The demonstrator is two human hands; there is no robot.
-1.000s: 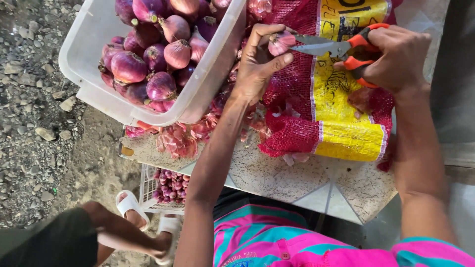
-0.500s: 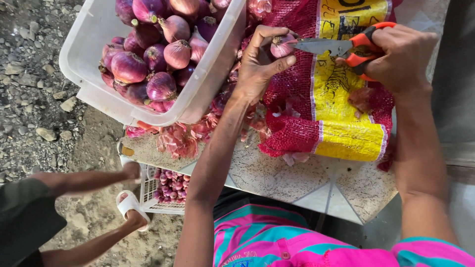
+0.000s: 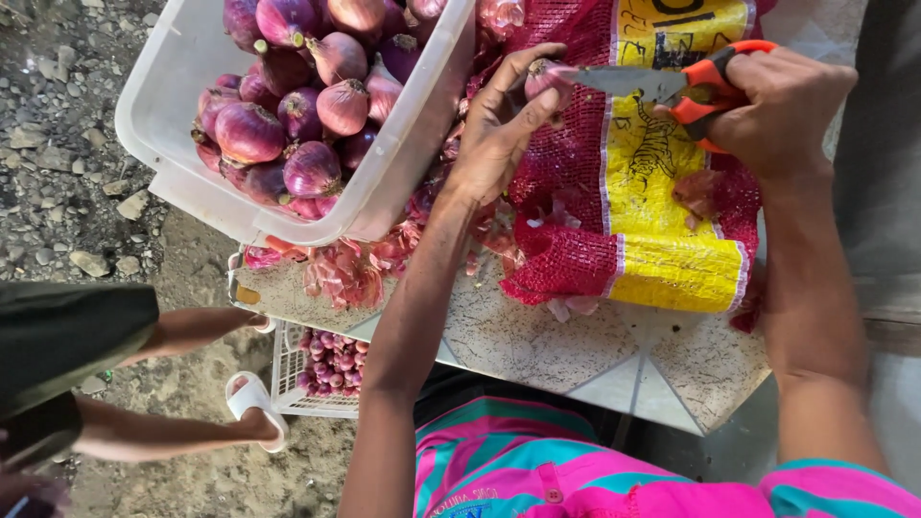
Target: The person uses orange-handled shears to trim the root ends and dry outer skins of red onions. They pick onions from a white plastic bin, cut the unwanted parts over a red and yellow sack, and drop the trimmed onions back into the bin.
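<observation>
The left hand [image 3: 499,129] pinched a small red onion [image 3: 539,79] between thumb and fingertips, just beside the white tub's [image 3: 177,125] rim. The right hand [image 3: 782,105] gripped orange-handled scissors [image 3: 672,86], blades closing on the onion's tip. Under both hands lay a red mesh sack [image 3: 576,259]; bare tabletop [image 3: 537,336] stayed open toward the wrists, near its front edge.

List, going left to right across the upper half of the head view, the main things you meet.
Gravel ground → white tub of red onions → left hand holding a small onion → scissors → right hand.
</observation>
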